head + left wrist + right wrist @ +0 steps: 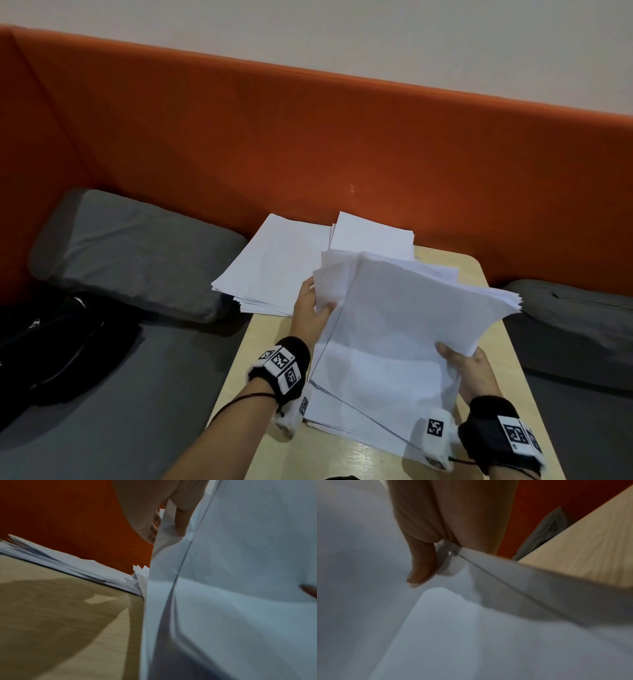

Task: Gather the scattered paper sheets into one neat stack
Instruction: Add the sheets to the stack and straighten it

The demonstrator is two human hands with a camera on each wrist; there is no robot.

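Observation:
I hold a thick bundle of white sheets [404, 308] tilted up over the light wooden table [260, 356]. My left hand [310, 305] pinches the bundle's left edge, thumb on top; the left wrist view shows that thumb [181, 520] on the paper [240, 574]. My right hand [469, 366] grips its near right corner, thumb [421, 566] pressed onto the top sheet [471, 635]. More sheets [346, 404] lie flat under the bundle. A second fanned pile [274, 267] lies at the table's far left edge, and another pile [373, 236] behind the bundle.
An orange padded backrest [308, 137] runs behind the table. Grey cushions lie to the left [130, 246] and right [575, 308]. A black bag [58, 346] sits on the grey seat at the left. The table's near edge is bare wood.

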